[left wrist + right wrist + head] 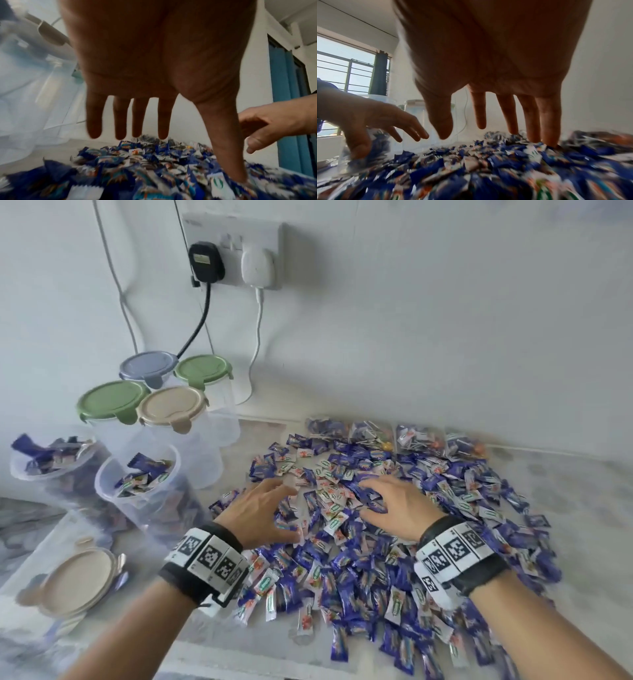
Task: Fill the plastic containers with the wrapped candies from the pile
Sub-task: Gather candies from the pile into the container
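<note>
A wide pile of blue and white wrapped candies [359, 542] covers the marbled counter. My left hand [263, 505] hovers over the pile's left part, fingers straight and spread; in the left wrist view the left hand [154, 94] holds nothing, its thumb tip touching the candies [137, 169]. My right hand [394, 501] lies spread on the pile's middle; in the right wrist view the right hand's [496, 81] outer fingertips [551, 142] touch wrappers. Two lidless clear containers [164, 508] [15, 470] at the left hold candies.
Several lidded clear containers stand behind, with green [109, 400], beige [171, 407], blue-grey [147, 366] and green [203, 369] lids. A loose beige lid [78, 577] lies front left. Bagged lollipops [411, 436] line the wall. A socket [233, 254] with cables hangs above.
</note>
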A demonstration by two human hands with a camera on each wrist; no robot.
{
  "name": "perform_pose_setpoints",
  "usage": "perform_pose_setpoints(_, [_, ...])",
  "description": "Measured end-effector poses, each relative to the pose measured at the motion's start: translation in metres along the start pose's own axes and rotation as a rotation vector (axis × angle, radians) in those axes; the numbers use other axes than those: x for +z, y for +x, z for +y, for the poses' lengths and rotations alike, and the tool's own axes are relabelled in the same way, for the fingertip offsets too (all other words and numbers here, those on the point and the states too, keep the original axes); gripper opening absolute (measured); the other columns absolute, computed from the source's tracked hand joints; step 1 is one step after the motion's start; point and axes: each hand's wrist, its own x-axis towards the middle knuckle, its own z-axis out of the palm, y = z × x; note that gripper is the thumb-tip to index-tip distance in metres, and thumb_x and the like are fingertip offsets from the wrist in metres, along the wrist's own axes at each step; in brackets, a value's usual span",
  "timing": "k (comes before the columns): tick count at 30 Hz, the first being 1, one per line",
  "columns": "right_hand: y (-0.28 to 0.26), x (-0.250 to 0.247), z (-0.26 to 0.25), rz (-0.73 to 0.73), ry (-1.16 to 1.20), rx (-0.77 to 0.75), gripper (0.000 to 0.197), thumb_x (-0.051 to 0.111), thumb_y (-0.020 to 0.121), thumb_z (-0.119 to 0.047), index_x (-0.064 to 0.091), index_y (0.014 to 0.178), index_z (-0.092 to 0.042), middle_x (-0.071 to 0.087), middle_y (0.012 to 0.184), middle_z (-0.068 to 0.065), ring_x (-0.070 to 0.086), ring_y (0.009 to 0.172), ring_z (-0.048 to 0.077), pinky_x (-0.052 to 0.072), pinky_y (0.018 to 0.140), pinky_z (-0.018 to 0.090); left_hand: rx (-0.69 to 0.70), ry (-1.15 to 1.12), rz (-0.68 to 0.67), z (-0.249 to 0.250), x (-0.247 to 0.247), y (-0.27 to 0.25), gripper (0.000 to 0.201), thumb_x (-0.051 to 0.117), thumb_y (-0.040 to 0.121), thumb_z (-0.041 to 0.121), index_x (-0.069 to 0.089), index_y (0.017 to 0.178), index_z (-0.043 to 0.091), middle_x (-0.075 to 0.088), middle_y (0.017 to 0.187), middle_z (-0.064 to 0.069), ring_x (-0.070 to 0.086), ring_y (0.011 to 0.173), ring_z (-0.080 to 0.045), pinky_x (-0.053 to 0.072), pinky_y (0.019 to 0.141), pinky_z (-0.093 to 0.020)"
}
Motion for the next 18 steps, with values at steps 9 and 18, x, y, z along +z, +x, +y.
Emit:
perform_pose_setpoints(9, [-0.022,0.039,0.030,-0.218,-0.026,0.261,0.108,0.059,0.062,-0.086,-0.001,0.147,-0.055,-0.001,0.162,0.006,0.008,0.145,0.047,0.028,0.110,0.062,-0.185,0.074,-0.203,-0.003,0.032,0.010,0.099,0.078,0.072,0.057,0.022,0.152,0.040,0.014,0.161,-0.006,0.017,0.145,-0.036,0.034,0.111,-0.056])
perform_pose_setpoints(18, [-0.009,0.050,0.032,-0.151,-0.135,0.220,0.086,0.049,0.078,-0.079,0.010,0.149,-0.050,0.011,0.159,0.009,0.031,0.135,0.043,0.039,0.104,0.057,-0.121,0.064,-0.154,-0.002,0.035,0.019,0.067,0.072,0.082,0.050,0.042,0.141,0.042,0.036,0.148,-0.003,0.032,0.133,-0.029,0.034,0.108,-0.045])
